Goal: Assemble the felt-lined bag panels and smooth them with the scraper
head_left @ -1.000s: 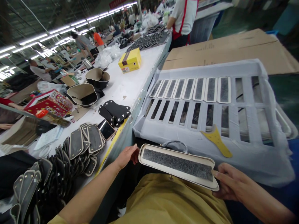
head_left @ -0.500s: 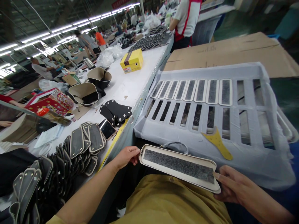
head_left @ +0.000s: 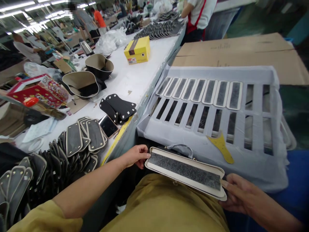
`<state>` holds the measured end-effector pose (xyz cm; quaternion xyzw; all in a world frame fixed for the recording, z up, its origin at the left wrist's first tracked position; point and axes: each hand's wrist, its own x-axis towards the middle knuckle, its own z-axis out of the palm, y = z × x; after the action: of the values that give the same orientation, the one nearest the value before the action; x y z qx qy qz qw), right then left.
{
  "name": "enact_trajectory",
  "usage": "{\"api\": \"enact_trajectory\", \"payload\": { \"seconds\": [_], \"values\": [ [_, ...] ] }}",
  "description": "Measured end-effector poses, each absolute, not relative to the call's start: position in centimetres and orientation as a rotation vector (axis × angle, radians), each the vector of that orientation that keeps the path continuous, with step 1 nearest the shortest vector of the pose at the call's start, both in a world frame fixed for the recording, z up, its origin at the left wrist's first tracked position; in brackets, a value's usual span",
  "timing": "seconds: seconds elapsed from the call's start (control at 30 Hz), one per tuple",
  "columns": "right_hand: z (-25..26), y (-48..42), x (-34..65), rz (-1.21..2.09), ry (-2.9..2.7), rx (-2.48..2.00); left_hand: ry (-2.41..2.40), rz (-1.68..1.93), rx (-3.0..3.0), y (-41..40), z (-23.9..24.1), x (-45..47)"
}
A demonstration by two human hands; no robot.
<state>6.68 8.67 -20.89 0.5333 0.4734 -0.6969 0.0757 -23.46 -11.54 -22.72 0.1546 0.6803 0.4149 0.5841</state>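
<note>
I hold a long cream-rimmed panel with a dark grey felt centre [head_left: 184, 172] level over my lap. My left hand [head_left: 135, 155] pinches its left end, fingers closed on the rim. Its right end rests in my right hand [head_left: 238, 193], thumb pressed on top. Just beyond stands a white-covered slotted rack [head_left: 169, 133]; several matching panels [head_left: 200, 90] fill its upper row, while the lower row's slots are dark. A yellow flat tool [head_left: 222, 147] lies on the rack's near edge.
To the left, a white work table [head_left: 135, 80] holds fanned dark oval pieces [head_left: 79, 141], a phone [head_left: 108, 126], black studded pieces [head_left: 119, 108], two bowl-shaped parts [head_left: 82, 84], a yellow box [head_left: 137, 50] and a red box [head_left: 41, 93]. Cardboard [head_left: 241, 51] lies behind the rack. People work farther back.
The view has tilted down and shifted slightly. The panel stays in both hands at nearly the same place; my left fingers have curled further onto its end.
</note>
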Motion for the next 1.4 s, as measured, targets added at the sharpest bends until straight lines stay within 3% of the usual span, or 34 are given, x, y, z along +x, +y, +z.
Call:
{"api": "enact_trajectory", "payload": {
  "seconds": [0.17,0.37,0.7,1.03,1.2,1.4],
  "values": [
    [-19.8,8.9,6.3,-2.056,1.606,1.499,1.6,1.132,0.344,-11.9,-24.0,-22.7],
    [-20.1,8.8,7.3,-2.253,1.501,1.371,1.499,1.317,0.332,-13.1,-25.6,-20.6],
    [-19.1,10.5,6.5,-1.839,1.537,1.378,1.657,0.841,0.507,-12.0,-23.6,-22.3],
    [-21.0,8.8,7.6,-1.831,1.924,1.403,1.519,1.148,0.374,-13.2,-25.6,-21.2],
    [-20.4,8.8,7.5,-1.928,1.655,1.45,1.248,1.094,0.331,-13.3,-24.9,-22.9],
    [-19.6,10.0,6.7,-1.773,1.6,1.385,1.439,0.992,0.383,-12.1,-23.2,-23.6]
  ]
}}
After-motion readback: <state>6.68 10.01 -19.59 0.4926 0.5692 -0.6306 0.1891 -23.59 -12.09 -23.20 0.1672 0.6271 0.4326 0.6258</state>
